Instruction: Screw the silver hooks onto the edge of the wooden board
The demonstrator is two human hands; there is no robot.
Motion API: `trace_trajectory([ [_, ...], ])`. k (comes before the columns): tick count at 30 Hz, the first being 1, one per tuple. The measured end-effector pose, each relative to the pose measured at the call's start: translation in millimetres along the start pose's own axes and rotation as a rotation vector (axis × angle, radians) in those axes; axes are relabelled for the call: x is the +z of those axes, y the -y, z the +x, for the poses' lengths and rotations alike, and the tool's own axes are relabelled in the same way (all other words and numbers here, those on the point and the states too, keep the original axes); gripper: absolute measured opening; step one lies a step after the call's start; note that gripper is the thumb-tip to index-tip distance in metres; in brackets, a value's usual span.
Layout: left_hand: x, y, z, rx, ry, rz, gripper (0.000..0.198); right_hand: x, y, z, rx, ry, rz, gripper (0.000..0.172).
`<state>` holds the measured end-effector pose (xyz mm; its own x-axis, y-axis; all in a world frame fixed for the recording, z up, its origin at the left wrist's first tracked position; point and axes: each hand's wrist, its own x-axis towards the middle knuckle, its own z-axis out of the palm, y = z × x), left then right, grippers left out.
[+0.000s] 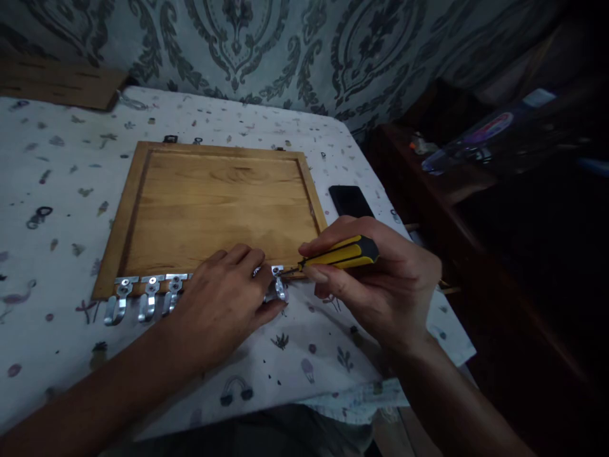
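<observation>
A wooden board [214, 203] lies flat on the patterned tablecloth [61, 190]. Along its near edge sit several metal hooks [147, 298]. My left hand [228, 298] rests palm down on that edge, fingers curled over a metal hook [278, 285] near the right corner and holding it in place. My right hand [375, 285] grips a yellow and black screwdriver [340, 254], its tip pointing left onto the top of that hook.
A black phone [351, 200] lies right of the board. A brown cardboard piece [61, 82] sits at the far left corner. The table's right edge drops to a dark wooden shelf [447, 184] with cluttered items. Small dark fittings [170, 138] show behind the board.
</observation>
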<state>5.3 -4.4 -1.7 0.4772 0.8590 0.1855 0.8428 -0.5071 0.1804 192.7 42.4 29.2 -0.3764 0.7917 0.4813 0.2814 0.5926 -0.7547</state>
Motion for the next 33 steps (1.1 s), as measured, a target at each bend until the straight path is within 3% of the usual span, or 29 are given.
trace_trajectory([
  [19, -0.7, -1.6, -0.1, -0.028, 0.014, 0.004, 0.025, 5.7, 5.1, -0.3, 0.022, -0.019, 0.029, 0.009],
  [26, 0.1, -2.2, -0.3, -0.029, 0.020, 0.004, 0.027, 4.5, 2.5, -2.6, -0.047, -0.164, 0.034, 0.008],
  [33, -0.4, -1.3, 0.6, -0.040, 0.026, -0.036, 0.028, 8.1, -1.4, 1.8, -0.067, -0.162, 0.018, 0.010],
])
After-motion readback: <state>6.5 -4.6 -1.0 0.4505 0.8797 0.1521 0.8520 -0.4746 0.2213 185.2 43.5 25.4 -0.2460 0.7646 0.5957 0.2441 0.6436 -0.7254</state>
